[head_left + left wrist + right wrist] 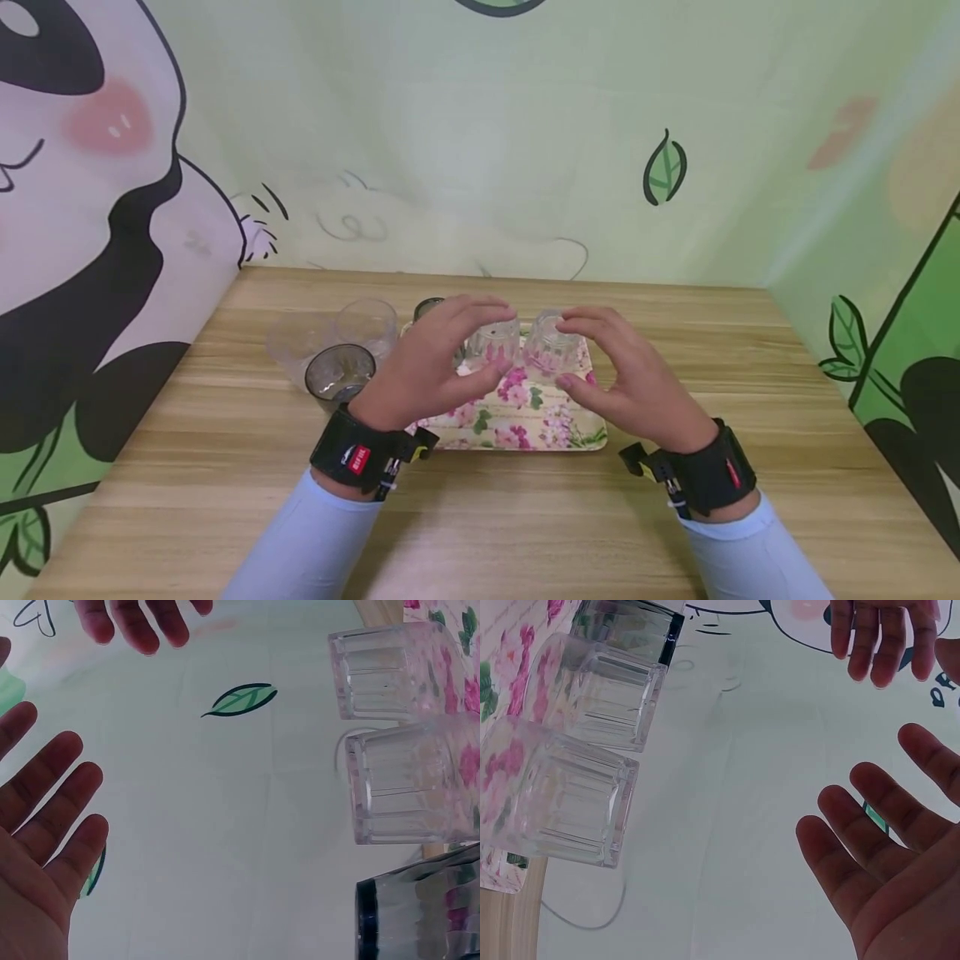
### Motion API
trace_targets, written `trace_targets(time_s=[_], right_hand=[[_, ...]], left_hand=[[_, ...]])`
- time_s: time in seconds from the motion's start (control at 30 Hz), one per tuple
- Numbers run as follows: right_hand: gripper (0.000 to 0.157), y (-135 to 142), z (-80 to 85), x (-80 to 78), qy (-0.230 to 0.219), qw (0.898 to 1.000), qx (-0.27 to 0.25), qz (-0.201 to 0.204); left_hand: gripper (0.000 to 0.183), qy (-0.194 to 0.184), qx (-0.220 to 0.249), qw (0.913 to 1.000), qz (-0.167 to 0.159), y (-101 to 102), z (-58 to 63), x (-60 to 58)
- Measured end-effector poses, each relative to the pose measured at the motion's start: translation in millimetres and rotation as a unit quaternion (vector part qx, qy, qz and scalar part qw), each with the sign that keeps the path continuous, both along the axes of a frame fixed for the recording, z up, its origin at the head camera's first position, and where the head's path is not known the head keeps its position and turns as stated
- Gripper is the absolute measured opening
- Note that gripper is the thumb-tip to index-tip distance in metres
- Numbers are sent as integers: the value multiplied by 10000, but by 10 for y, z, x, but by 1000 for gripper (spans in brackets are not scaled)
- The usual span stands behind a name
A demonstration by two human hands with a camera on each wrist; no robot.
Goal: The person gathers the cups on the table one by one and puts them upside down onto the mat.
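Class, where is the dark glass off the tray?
In the head view, the dark glass sits left of the floral tray, beside clear glasses and near the left hand.

A clear faceted glass (495,337) and its clear twin (550,343) stand upside down, side by side, on the flower-printed tray (517,417); a smoky dark glass (622,634) stands inverted beside them.

Room to pass: tray's (517,423) front strip, table (750,358) right of it; blocked: back by clear tumblers (553,346) plus dark glass (420,911) (hardly any gap), left by clustered cups (341,377)
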State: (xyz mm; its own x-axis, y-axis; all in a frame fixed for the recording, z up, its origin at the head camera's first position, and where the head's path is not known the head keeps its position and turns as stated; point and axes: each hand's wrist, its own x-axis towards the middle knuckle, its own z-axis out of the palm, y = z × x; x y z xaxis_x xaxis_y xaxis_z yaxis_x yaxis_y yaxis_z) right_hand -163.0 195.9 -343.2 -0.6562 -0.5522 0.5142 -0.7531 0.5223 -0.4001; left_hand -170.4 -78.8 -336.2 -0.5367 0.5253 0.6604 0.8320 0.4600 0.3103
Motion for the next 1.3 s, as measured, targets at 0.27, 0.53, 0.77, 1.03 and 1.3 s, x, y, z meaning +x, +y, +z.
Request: trace_targets(time_s=[0.27, 0.53, 0.77, 1.03, 1.3], right_hand=[[57, 11, -7, -22, 6, 10000, -22, -16], [56, 2, -3, -33, -4, 10000, -10, -40], [56, 4, -11, -26, -28, 9999, 55, -138], [56, -13, -7, -30, -50, 9999, 52, -131], [55, -5, -18, -25, -43, 9999, 51, -122]], left_hand=[[45, 377, 265, 9985, 295, 2, 97, 33], [45, 385, 113, 9970, 656, -47, 122, 16], [50, -226, -401, 9934, 1050, -200, 124, -6], [54, -719, -621, 9855, 1407, -372, 93, 37], [53, -771, -804, 9795, 1681, -511, 77, 76]])
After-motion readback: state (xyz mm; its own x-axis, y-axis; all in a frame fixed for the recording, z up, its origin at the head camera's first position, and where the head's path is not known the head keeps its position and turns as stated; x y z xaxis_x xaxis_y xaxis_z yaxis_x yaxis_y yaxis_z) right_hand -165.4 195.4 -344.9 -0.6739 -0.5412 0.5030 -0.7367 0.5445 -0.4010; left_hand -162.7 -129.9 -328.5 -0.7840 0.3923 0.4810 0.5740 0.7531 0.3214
